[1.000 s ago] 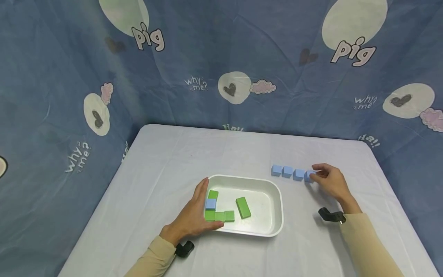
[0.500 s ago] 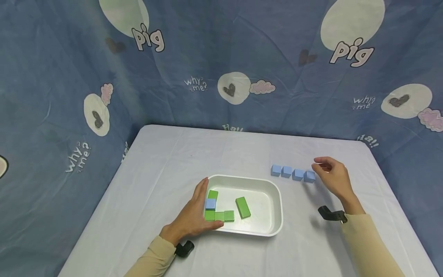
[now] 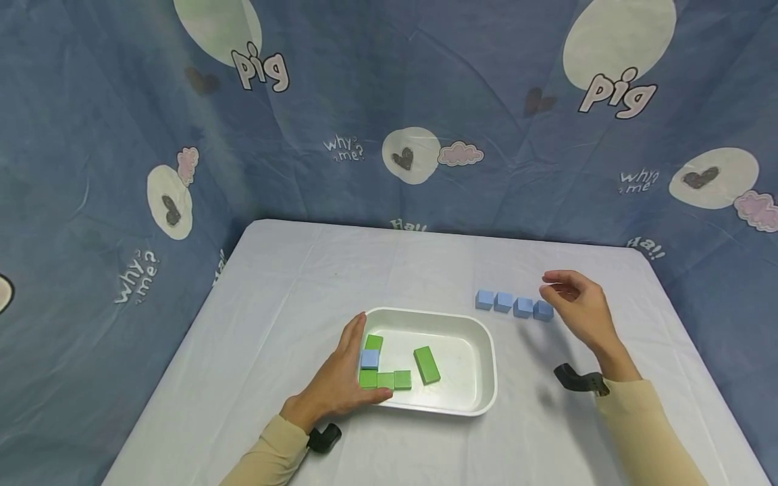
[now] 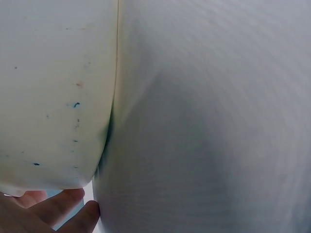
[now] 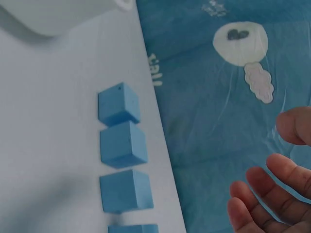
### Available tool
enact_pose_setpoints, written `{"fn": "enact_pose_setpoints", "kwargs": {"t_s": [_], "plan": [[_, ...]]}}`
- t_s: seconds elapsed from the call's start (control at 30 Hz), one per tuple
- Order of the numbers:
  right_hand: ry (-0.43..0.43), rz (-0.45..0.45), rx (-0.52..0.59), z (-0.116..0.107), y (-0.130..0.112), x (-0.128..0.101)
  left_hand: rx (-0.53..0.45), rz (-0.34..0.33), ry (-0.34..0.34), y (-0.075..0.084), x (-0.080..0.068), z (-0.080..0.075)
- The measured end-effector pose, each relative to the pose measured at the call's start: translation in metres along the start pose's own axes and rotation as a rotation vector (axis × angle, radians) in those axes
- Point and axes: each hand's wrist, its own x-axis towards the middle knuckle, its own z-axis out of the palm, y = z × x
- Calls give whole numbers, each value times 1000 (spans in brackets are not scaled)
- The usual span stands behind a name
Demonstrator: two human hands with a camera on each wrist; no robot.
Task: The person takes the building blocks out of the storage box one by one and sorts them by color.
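Note:
My left hand (image 3: 334, 374) rests against the left end of the white tray (image 3: 462, 403), its fairly straight fingers along the left side and its thumb at the front rim. In the left wrist view, fingertips (image 4: 58, 206) lie against the tray wall (image 4: 53, 131). Inside the tray, a blue block (image 3: 369, 359) and several small green blocks (image 3: 385, 381) line the left and front sides; a longer green block (image 3: 427, 364) lies apart. My right hand (image 3: 583, 307), loosely bent and holding nothing, hovers by the rightmost blue cube (image 3: 543, 310), at the end of a row.
The row of blue cubes (image 5: 127, 191) stands on the white-covered table (image 3: 340, 270), behind the tray's right end. A blue patterned cloth (image 3: 340, 189) hangs behind the table and to its sides.
My right hand has let go of the rightmost blue cube, drawn off to the right, then come back slightly left. The cubes, tray and left hand look unmoved.

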Motion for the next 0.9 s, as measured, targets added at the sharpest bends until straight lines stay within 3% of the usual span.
{"fn": "enact_pose_setpoints", "kwargs": {"t_s": [0.9], "plan": [[-76, -150, 171, 31, -18, -5, 0, -1, 1, -1, -1, 1]]}}
